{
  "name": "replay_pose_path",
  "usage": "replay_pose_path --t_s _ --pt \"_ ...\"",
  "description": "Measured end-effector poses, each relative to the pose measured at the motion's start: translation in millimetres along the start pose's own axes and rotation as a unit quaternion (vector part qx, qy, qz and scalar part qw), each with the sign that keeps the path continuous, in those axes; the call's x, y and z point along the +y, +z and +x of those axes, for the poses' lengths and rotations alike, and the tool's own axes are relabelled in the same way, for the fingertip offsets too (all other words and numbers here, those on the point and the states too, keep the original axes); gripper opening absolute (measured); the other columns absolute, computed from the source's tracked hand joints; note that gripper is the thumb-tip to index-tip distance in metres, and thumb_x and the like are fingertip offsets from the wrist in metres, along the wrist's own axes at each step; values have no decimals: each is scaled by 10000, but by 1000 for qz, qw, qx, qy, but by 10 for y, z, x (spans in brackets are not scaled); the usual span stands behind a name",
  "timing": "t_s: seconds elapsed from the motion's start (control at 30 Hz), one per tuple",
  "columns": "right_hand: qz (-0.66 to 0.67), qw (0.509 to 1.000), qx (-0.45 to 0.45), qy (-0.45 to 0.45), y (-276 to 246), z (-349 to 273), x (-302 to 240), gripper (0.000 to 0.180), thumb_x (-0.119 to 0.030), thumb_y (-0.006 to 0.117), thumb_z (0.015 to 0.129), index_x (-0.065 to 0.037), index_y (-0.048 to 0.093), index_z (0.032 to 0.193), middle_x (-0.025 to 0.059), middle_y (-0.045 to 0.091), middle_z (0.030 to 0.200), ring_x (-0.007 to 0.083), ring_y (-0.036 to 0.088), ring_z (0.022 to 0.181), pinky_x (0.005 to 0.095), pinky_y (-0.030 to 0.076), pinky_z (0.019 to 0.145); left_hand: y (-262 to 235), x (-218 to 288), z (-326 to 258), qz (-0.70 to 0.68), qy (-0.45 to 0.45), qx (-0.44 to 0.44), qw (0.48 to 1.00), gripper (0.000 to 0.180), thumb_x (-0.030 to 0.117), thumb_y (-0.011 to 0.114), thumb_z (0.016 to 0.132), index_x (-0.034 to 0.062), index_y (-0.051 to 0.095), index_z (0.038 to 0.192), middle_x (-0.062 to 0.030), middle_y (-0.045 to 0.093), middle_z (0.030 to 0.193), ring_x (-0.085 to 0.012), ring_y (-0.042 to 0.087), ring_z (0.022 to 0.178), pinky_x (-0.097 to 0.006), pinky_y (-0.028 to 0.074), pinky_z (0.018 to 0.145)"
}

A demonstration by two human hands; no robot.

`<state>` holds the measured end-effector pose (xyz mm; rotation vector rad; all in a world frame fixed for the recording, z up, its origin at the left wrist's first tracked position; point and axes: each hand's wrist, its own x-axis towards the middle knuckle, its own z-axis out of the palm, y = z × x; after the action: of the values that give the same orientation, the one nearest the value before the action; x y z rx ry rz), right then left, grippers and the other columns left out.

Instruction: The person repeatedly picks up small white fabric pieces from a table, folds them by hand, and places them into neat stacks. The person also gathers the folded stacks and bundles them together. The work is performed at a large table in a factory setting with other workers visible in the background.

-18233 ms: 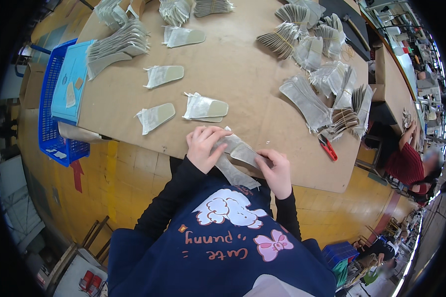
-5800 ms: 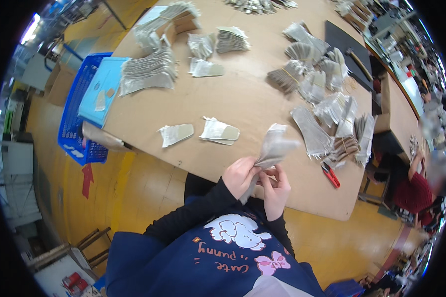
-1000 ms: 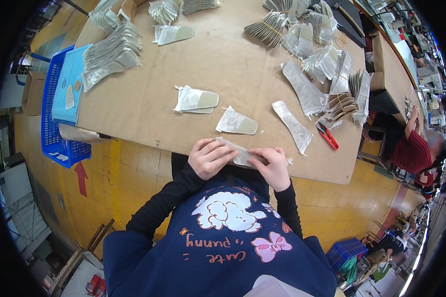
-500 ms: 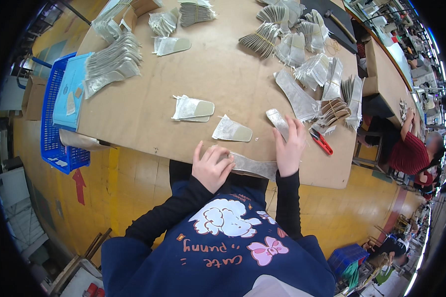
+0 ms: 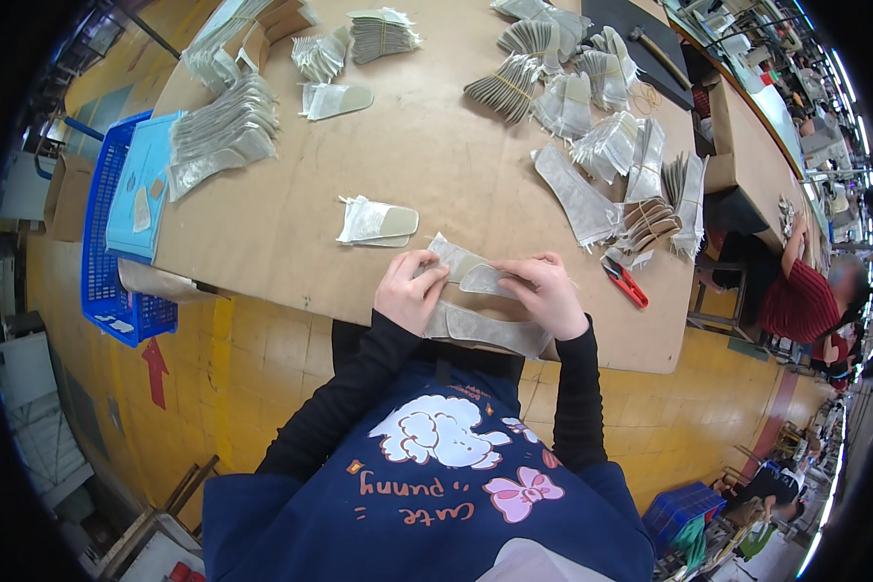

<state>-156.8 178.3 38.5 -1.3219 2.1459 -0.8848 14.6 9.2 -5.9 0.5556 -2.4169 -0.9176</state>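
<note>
In front of me, my left hand [image 5: 412,291] pinches a tapered grey piece with frayed white cloth [image 5: 448,252] at its left side. My right hand [image 5: 545,289] grips a rounded grey strip [image 5: 479,279] by its right part, with thumb and fingers pressed together. The strip's rounded end lies over the tapered piece's narrow end; I cannot tell whether they are joined. Just below both hands, a long curved grey piece [image 5: 500,333] rests along the table's near edge. A small pair of tapered pieces [image 5: 383,221] lies beyond my left hand.
Red-handled thread snips [image 5: 629,286] lie to the right. Banded bundles of grey pieces [image 5: 565,102] spread over the far right, near a hammer [image 5: 662,53] on a black mat. Stacked pieces [image 5: 225,131] stand far left, beside a blue basket [image 5: 102,233]. A person in red [image 5: 800,296] sits at right.
My right hand has carried the rounded strip left over the tapered piece. My left hand has moved up from the long curved piece and taken hold of the tapered one.
</note>
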Motion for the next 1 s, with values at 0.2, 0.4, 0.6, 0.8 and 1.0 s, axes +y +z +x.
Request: replay_pose_path --t_s 0.2,0.4,0.6,0.8,1.0 --pt "-67 998 11 9 157 141 -18 223 -165 665 906 -150 730 1119 53 698 847 203 629 849 388 336 916 -17 68 17 6 -24 0 1000 80 104 736 819 58 726 883 -56 645 1034 -254 625 972 -368 528 814" --pt "-79 995 28 47 201 170 -149 186 -163 648 901 -149 717 1074 64 703 854 220 645 843 402 353 886 -22 156 100 43 -53 -15 998 119 165 740 835 85 735 924 -48 627 1001 -258 604 954 -364 510 796" --pt "-126 988 76 51 294 172 -257 127 -138 647 883 -144 699 998 65 720 899 237 659 876 419 378 868 76 183 69 141 -19 -50 989 285 208 726 841 187 727 1125 -35 583 1114 -259 550 1076 -400 473 873" --pt "-114 988 97 27 335 159 -201 165 -141 647 889 -130 704 1044 77 723 942 244 665 911 415 408 874 3 270 232 202 29 -90 975 390 243 727 836 221 683 1223 -73 520 1382 -315 466 1281 -478 395 1045" --pt "30 950 285 127 -44 -156 3 373 -34 606 934 -16 628 1307 136 706 1085 235 657 972 351 478 902 35 554 -92 64 129 -149 978 458 245 737 826 111 638 1252 -109 459 1481 -326 417 1368 -472 346 1133"
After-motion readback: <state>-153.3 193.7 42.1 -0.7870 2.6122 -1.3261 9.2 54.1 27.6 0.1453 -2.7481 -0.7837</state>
